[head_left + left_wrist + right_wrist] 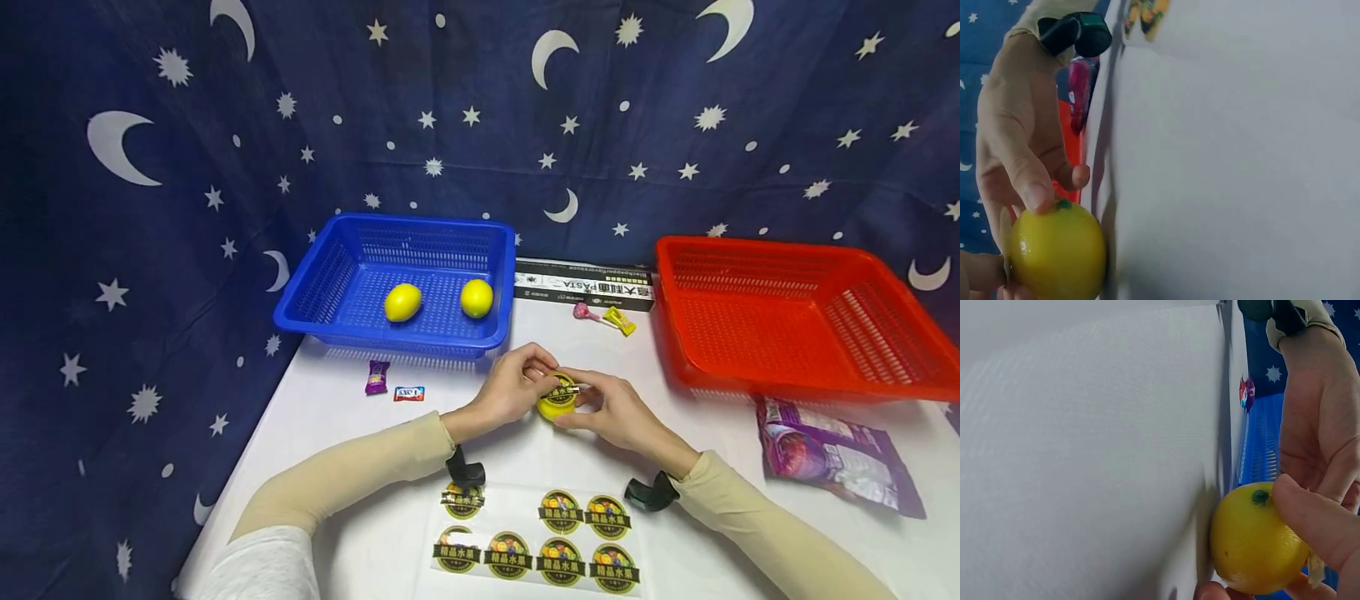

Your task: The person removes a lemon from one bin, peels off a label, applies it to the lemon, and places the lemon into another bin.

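A yellow lemon [556, 410] with a green stem tip sits between both hands above the white table. My right hand [621, 410] grips it, thumb near the stem tip. A round black-and-gold sticker [562, 388] lies against the lemon's upper side. My left hand [512, 387] has curled fingers and thumb at the sticker's edge, pinching it. The left wrist view shows the lemon [1060, 250] with the sticker's edge [1005, 240] standing slightly off its side. From the right wrist view, the lemon [1257, 540] hides part of my left hand [1316, 419].
A sheet of similar stickers [525, 533] lies in front. The blue basket [300, 321] holds two lemons; a red basket [750, 329] stands right. Around them are a purple bag [840, 458], a pasta box [585, 285], a lollipop [582, 312] and small wrapped sweets [377, 377].
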Demonstrator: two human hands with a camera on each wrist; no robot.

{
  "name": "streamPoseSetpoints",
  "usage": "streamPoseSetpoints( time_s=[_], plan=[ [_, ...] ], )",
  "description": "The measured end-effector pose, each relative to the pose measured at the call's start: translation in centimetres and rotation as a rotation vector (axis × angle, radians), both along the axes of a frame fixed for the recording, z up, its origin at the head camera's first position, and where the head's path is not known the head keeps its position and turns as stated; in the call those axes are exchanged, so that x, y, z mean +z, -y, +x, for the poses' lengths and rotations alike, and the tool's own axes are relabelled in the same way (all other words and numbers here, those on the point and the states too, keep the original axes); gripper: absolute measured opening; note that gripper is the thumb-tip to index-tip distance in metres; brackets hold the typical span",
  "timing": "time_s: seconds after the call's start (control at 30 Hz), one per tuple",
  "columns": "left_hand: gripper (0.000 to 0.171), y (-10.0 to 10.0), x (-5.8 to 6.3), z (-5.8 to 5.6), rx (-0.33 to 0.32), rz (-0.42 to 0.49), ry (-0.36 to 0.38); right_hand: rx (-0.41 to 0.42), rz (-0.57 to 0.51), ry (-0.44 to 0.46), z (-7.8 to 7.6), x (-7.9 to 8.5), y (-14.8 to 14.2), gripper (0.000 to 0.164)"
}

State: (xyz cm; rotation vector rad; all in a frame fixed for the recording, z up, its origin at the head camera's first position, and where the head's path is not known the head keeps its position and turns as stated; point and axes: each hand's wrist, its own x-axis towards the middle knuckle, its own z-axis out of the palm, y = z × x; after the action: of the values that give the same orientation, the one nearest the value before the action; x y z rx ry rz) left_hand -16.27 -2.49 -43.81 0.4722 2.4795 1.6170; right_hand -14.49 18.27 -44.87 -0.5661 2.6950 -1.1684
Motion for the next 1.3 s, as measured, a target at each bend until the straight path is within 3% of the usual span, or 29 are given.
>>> streamPoseSetpoints(
  time_s=[0.3, 0.43, 0.57, 0.8, 0.97, 1.1, 1.3],
  plan=[
    [0.01, 0.3, 0.0, -0.1, -0.045, -0.244, -0.304, -0.003, -0.012, -0.01, 0.0, 0.4, -0.2, 0.081],
    [0.011, 0.3, 0.0, 0.1, -0.036, -0.322, -0.368, -0.056, -0.081, -0.056, 0.1, 1.1, -0.7, 0.06],
    [0.02, 0.5, 0.1, 0.1, -0.052, -0.359, -0.371, -0.06, -0.049, -0.196, 0.2, 1.1, -0.4, 0.033],
    [0.036, 1.7, -0.3, 0.3, -0.159, -0.253, -0.192, -0.046, 0.039, -0.298, 0.8, 0.7, -0.2, 0.033],
    [0.033, 1.8, -0.6, 0.2, -0.124, -0.191, -0.159, -0.018, 0.057, -0.391, 1.0, 0.7, -0.2, 0.031],
    [0.025, 1.6, -0.8, 0.1, -0.083, -0.155, -0.147, -0.019, -0.02, -0.335, 0.8, 0.5, -0.2, 0.024],
    [0.021, 1.6, -1.1, 0.2, -0.08, -0.151, -0.147, -0.035, -0.157, -0.111, 0.5, 0.3, -0.5, 0.026]
  ],
)
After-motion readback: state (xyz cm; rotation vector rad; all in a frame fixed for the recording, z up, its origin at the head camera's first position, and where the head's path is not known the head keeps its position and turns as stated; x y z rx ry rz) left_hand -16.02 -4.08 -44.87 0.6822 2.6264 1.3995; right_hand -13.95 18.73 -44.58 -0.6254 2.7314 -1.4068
